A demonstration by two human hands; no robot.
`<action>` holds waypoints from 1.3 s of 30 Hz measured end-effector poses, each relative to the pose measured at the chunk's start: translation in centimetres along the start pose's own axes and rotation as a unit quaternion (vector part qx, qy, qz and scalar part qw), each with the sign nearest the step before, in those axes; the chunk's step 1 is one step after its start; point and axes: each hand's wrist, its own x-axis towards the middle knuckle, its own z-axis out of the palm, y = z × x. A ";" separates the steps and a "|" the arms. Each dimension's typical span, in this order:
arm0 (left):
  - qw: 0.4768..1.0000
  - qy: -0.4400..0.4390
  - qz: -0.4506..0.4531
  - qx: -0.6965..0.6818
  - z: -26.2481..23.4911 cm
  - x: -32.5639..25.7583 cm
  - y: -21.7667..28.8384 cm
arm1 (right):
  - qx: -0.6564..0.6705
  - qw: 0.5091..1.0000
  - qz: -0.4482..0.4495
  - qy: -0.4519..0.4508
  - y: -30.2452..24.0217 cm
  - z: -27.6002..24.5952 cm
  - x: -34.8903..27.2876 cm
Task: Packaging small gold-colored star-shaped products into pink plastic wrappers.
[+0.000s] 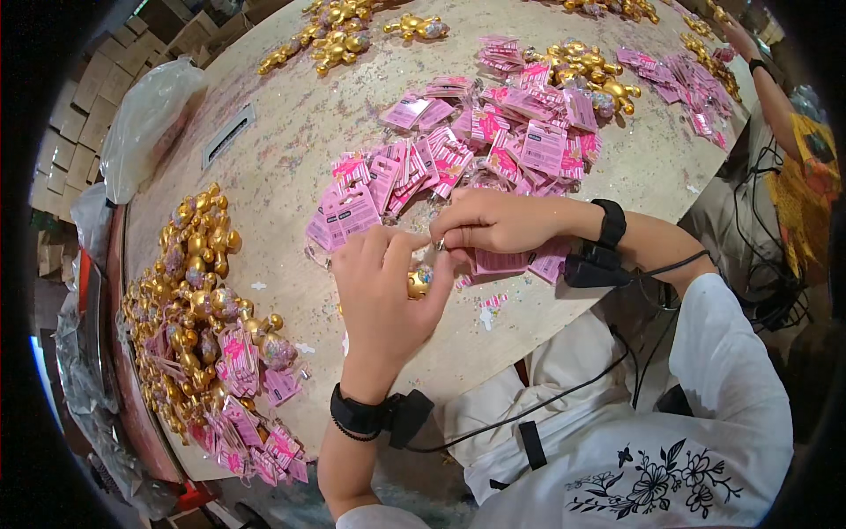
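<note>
A small gold figurine charm [419,281] sits between the two hands at the near edge of the worktop [282,150], just above its wooden surface. The left hand [381,295] is curled around it, the thumb and fingers closed so that only the gold body with a glittery patch shows past the palm. The right hand [493,222] comes in from the right, its thumb and forefinger pinched together on something tiny at the charm's top, right where the fingertips of both hands meet; what the pinch holds is too small to tell. Under the right hand lies a pink paper tag [500,261], flat on the worktop and touching the heel of the hand.

Both wrists carry black bands with a small black box and a cable that runs down over the white clothing.

Just beyond the hands spreads a loose heap of pink tags [476,145], many overlapping, reaching toward the middle of the worktop. A cluster of gold charms [590,70] rests on the far side of that heap. To the left, well apart from the hands, a large pile of gold charms with pink tags attached [207,326] runs along the worktop's left edge. More gold charms [339,35] lie at the far end. A clear plastic bag [145,123] hangs over the far left edge, with stacked cardboard boxes [79,132] beyond it.

At the far right, another person's arm [771,93] reaches to a further scatter of pink tags [679,84].
</note>
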 end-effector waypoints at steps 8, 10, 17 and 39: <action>0.996 0.030 0.028 -0.082 0.4 -0.6 -0.4 | 0.111 0.993 0.002 -0.047 0.4 -0.5 0.0; 0.995 0.029 0.030 -0.094 0.3 -0.6 -0.3 | 0.097 0.994 -0.003 -0.055 0.5 -0.6 0.0; 0.989 -0.001 -0.049 -0.136 0.5 -0.6 0.5 | 0.011 0.998 -0.054 -0.027 1.1 -0.2 0.2; 0.995 -0.037 -0.020 -0.088 0.6 -0.8 0.4 | -0.004 1.000 -0.011 -0.007 -0.4 1.1 0.3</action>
